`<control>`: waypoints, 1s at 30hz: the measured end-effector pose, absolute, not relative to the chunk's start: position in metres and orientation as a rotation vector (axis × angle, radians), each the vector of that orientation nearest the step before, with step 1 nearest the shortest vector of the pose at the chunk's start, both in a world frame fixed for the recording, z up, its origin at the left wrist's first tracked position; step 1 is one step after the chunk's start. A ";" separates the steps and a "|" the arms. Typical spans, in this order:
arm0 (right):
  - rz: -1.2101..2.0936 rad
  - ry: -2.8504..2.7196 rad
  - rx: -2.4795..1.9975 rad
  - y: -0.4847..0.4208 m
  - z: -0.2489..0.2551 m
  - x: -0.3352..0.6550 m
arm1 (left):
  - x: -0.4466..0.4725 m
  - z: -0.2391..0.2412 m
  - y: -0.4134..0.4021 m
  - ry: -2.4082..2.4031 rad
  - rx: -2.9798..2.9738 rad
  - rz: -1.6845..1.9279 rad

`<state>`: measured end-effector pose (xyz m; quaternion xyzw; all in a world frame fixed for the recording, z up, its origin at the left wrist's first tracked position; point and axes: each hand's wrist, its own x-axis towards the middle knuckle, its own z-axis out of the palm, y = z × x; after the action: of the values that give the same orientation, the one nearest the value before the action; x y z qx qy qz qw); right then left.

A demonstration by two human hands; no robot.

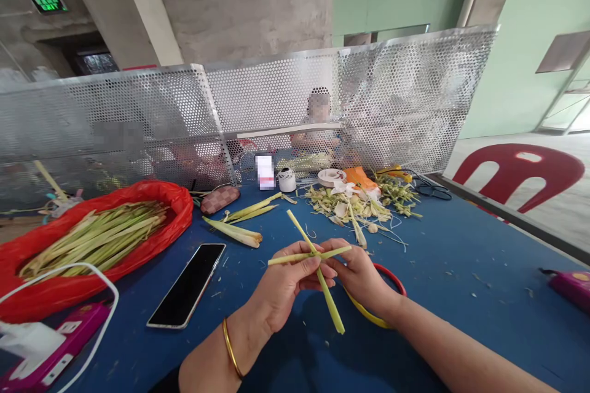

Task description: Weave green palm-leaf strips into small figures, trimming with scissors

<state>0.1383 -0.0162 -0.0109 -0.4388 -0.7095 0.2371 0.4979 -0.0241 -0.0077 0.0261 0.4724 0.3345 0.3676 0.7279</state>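
Note:
Crossed strips of pale green leaf (328, 301) are held up above the blue table, their ends pointing out on several sides. My left hand (295, 276), with a gold bangle at the wrist, pinches the crossing with its thumb on top. My right hand (357, 267) is closed on the strip end that points right; some of its fingers are hidden. Under the right hand lies a ring-shaped thing, red on one side (391, 276) and yellow on the other, partly covered by the hand. A cut leaf stalk (235, 232) lies beyond the left hand.
To the left, a red plastic bag (177, 212) holds many long leaves. Nearby are a black-screened phone (188, 285) and a purple power strip (62, 341) with a white cable. Leaf scraps (332, 206) pile up at the back before a perforated metal screen (276, 95); a person sits behind it.

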 end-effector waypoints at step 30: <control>0.885 -1.627 -1.274 -0.032 -0.006 0.120 | -0.026 0.025 0.001 0.753 0.976 1.041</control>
<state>0.1199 -0.0322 -0.0057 -0.5110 -0.6528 0.3551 0.4321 -0.0257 0.0013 0.0248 0.4367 0.3369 0.4659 0.6919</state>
